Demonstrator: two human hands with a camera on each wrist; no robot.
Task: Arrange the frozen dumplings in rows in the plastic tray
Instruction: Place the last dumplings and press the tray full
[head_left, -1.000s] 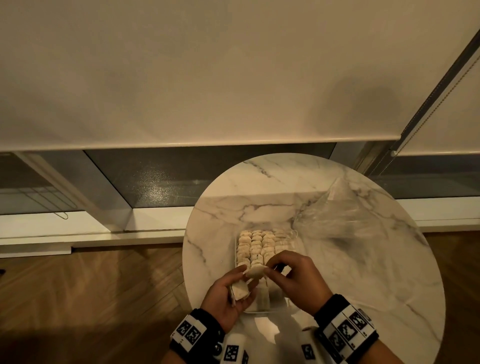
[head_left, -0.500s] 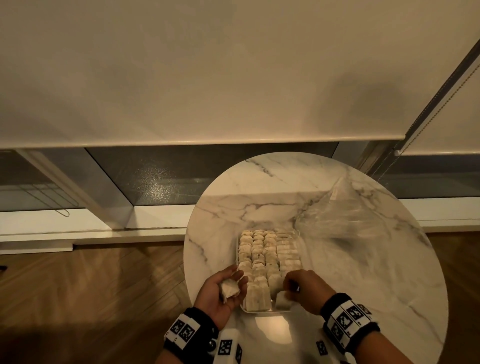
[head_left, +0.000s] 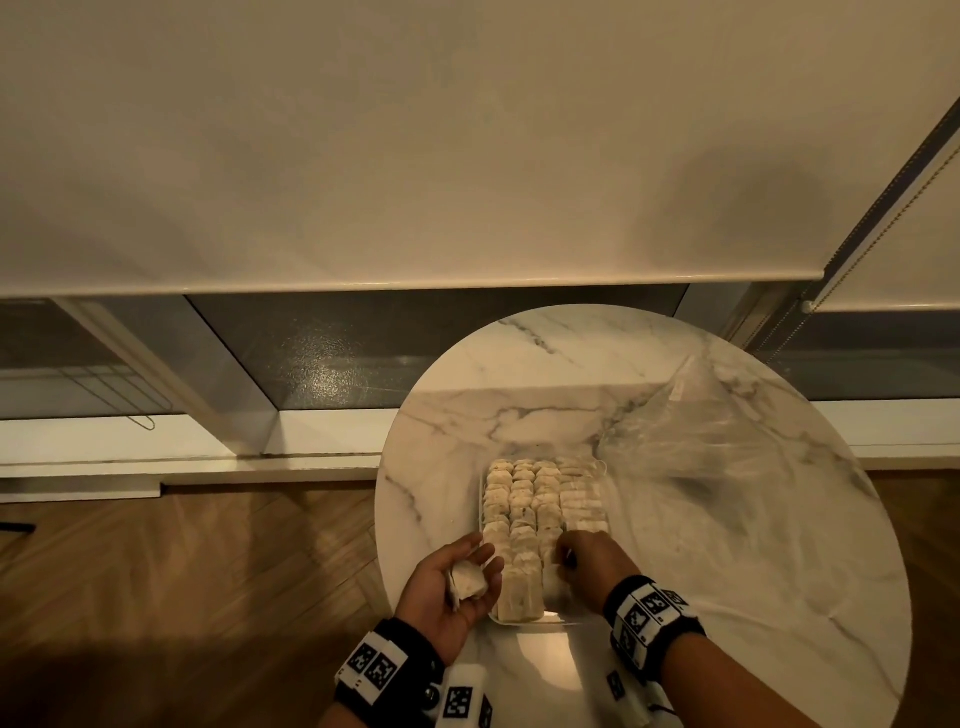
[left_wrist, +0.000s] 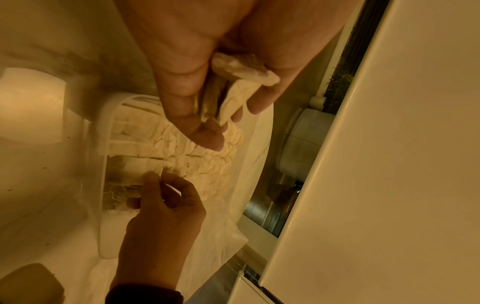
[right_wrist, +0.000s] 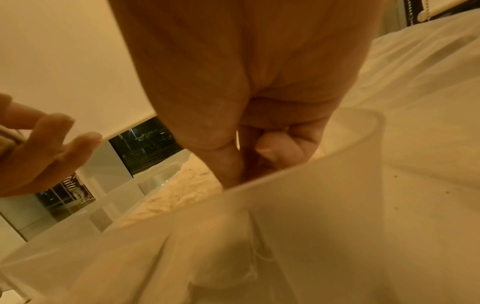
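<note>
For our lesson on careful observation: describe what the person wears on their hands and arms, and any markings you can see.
Both hands are bare, with no gloves: the left hand and the right hand. Each wrist carries a black band bearing white squares printed with black square-pattern markers. Small white blocks with similar markers sit beneath the wrists. The right forearm shows no sleeve.

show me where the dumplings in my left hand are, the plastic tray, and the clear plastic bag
dumplings in the left hand (head_left: 469, 581): head view, on the pale top piece.
plastic tray (left_wrist: 103, 115): left wrist view, on its white corner rim.
clear plastic bag (head_left: 691, 431): head view, on its crinkled middle.
</note>
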